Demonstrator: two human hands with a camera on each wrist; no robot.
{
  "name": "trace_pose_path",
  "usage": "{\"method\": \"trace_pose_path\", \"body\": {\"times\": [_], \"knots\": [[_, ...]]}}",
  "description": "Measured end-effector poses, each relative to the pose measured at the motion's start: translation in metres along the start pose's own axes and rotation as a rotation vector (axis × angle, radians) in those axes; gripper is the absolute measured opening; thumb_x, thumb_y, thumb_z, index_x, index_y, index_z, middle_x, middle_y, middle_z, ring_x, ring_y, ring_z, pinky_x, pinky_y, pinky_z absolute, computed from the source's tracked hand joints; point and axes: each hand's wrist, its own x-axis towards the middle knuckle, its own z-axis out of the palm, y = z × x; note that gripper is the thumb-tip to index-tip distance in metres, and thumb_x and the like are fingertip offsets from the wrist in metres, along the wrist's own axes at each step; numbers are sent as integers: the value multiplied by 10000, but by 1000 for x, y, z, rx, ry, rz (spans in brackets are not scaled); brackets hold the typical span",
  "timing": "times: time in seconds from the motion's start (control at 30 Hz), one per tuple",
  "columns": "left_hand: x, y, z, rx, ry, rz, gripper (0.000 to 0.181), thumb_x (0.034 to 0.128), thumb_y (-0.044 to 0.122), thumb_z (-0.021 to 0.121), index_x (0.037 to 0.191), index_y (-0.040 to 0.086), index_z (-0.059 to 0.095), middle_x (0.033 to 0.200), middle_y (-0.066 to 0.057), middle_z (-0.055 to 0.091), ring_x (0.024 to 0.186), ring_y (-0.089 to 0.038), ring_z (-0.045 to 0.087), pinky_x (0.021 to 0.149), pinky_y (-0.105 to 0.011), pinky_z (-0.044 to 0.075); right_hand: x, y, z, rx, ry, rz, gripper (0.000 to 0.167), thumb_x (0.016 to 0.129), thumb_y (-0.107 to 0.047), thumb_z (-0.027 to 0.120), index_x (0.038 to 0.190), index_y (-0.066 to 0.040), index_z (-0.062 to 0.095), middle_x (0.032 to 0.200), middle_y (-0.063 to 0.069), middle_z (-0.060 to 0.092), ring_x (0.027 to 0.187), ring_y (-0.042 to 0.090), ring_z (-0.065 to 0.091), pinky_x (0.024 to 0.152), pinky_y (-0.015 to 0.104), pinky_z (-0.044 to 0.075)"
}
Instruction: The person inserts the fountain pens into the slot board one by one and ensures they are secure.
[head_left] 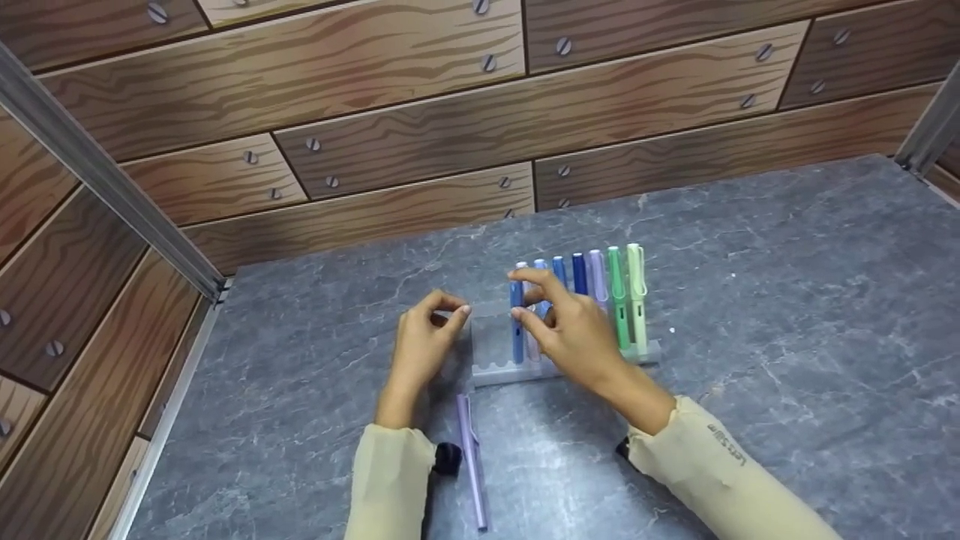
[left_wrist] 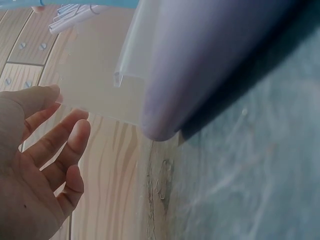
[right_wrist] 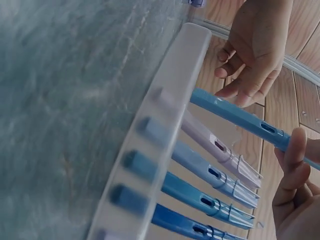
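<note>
A clear pen stand (head_left: 491, 375) holds a row of capped pens, with green pens (head_left: 617, 277) at its right end. My right hand (head_left: 581, 334) pinches a blue pen (right_wrist: 240, 119) upright between thumb and fingers, at the left of the row. In the right wrist view, this pen's lower end is by the stand's front ledge (right_wrist: 175, 70). With thumb and forefinger, my left hand (head_left: 424, 341) pinches the stand's left edge; the left wrist view shows the fingertips at its clear back plate (left_wrist: 100, 75). A purple pen (head_left: 472, 465) lies on the table beside the left forearm.
The grey marbled table (head_left: 787, 322) spreads around the stand. Wood-patterned walls (head_left: 405, 90) rise behind it and at the left. Small white specks (head_left: 672, 330) dot the table right of the stand.
</note>
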Motion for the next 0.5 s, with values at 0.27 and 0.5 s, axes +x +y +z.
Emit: {"method": "trace_pose_path", "body": {"times": [0.27,0.5], "knots": [[0,-1,0,-4,-5,26,101,898,165,680,909,65,696,963,-103,732,745,-220,660,678,-277,520,-2,4,5,-7,-31,65,378,890,-129,685,1239,-164,544,877,93,731,468,38,530,433,187,406],[-1,-2,-2,-16,7,31,95,893,151,684,903,58,699,944,-105,733,745,-244,665,678,-275,524,-1,6,9,-22,-57,83,385,893,-142,682,1251,-171,541,864,71,743,484,47,542,441,188,410]]}}
